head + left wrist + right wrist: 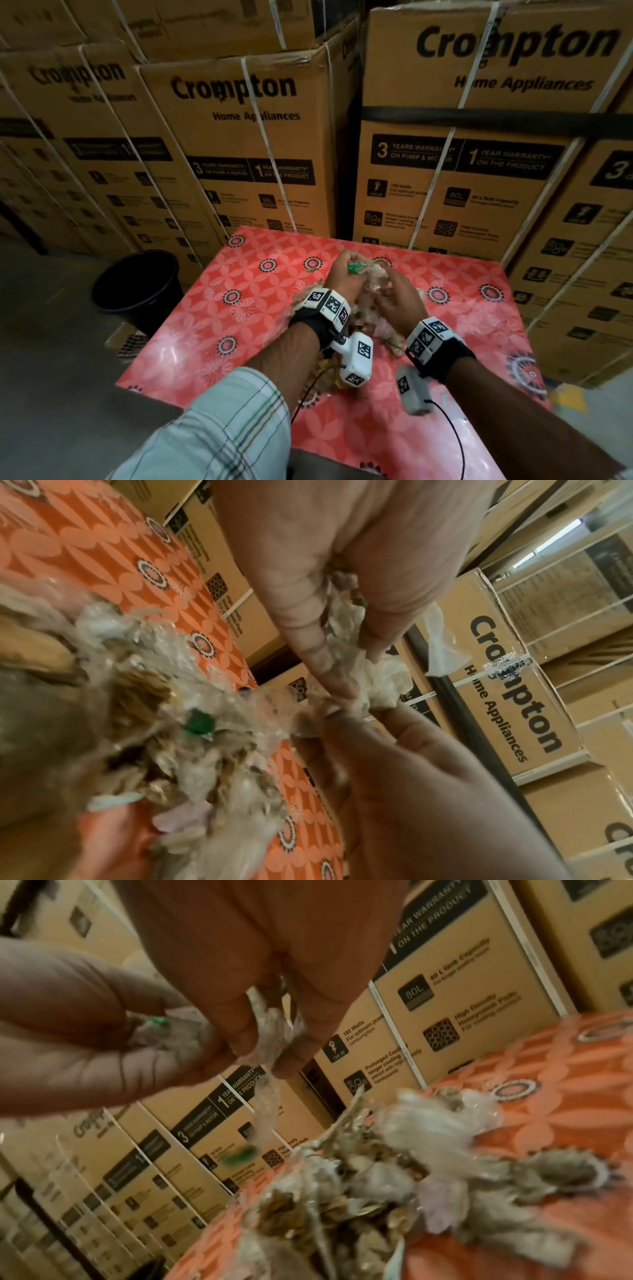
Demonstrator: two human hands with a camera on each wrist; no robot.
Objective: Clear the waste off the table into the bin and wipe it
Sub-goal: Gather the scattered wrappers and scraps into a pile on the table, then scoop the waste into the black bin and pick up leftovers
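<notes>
A heap of crumpled clear plastic and paper waste (371,327) lies mid-table on the red flowered tablecloth (239,308). Both hands are raised just above it. My left hand (342,270) grips a wad of plastic waste (171,1031) with a green bit in it. My right hand (390,294) pinches a strip of clear plastic (270,1034) that trails down toward the heap (377,1191). In the left wrist view my left hand's fingers (315,631) curl round white crumpled plastic (380,680), and my right hand (394,764) touches it from below. The heap (178,723) spreads at the left there.
A black bin (137,291) stands on the floor off the table's left far corner. Stacked cardboard appliance boxes (462,171) wall in the back and right side. A checked cloth (132,346) shows at the table's left edge. Grey floor lies to the left.
</notes>
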